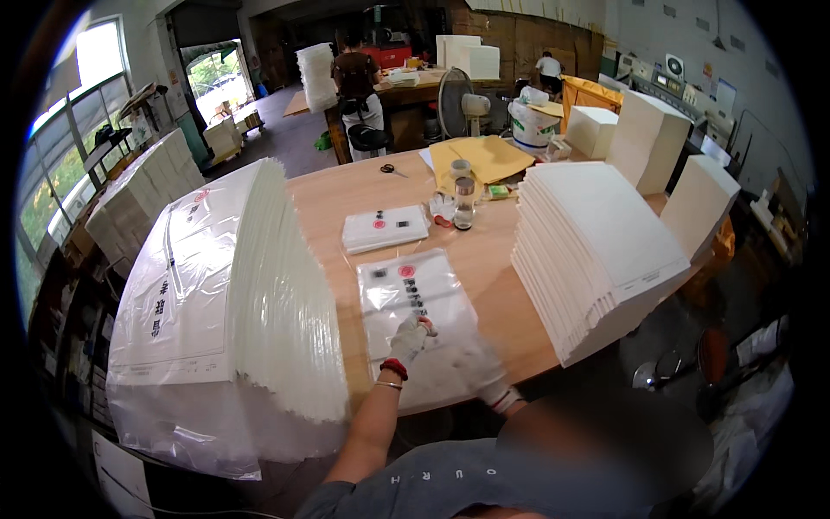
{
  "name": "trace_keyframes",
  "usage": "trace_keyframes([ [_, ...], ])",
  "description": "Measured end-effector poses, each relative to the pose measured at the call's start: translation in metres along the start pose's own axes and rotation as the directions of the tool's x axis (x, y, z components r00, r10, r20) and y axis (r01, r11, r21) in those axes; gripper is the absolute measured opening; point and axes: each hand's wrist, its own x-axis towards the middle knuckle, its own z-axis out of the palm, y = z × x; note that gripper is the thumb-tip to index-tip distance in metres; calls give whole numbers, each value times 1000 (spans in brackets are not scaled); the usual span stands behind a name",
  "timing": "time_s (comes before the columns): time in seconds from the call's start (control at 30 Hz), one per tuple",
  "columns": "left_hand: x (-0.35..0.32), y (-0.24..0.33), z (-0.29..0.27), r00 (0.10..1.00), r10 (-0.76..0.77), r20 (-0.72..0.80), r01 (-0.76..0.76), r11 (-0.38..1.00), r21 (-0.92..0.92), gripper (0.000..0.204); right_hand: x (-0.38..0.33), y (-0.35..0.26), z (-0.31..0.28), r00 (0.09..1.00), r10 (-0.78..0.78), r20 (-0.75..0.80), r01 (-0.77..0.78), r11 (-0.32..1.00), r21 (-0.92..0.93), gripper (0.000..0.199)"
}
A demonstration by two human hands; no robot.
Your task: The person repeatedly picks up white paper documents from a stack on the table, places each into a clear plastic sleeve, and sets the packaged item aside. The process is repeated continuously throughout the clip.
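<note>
Gray shirt [415, 480] spans the lower edge. Mid-frame, the half-curled left hand [411, 338] lies on 1 printed bag [443, 290], hold unclear; the blurred right hand [482, 377] can't be told. Bagged stack [281, 294], frame left, seems done; bare stack [601, 227], frame right, seems remaining.

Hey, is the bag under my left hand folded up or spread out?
Spread out: the bag lies flat on the table, print facing up, beneath the left hand.
</note>
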Motion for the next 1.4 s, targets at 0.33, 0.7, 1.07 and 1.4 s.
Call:
trace_keyframes([
  [0.33,-23,88,42,959,260,115,-276,760,588,36,-32,48,79,850,-13,527,-114,972,207,31],
  [0.7,-111,138,25,647,755,108,-678,504,535,36,95,-33,-285,995,-98,-17,70,816,-574,43],
  [1.07,-157,183,92,679,326,658,-404,914,-35,41,107,9,-323,993,-107,50,117,820,-560,14],
  [1.4,-174,208,89,789,-11,615,399,771,-497,17,53,-54,-339,919,-86,385,-31,957,288,22],
])
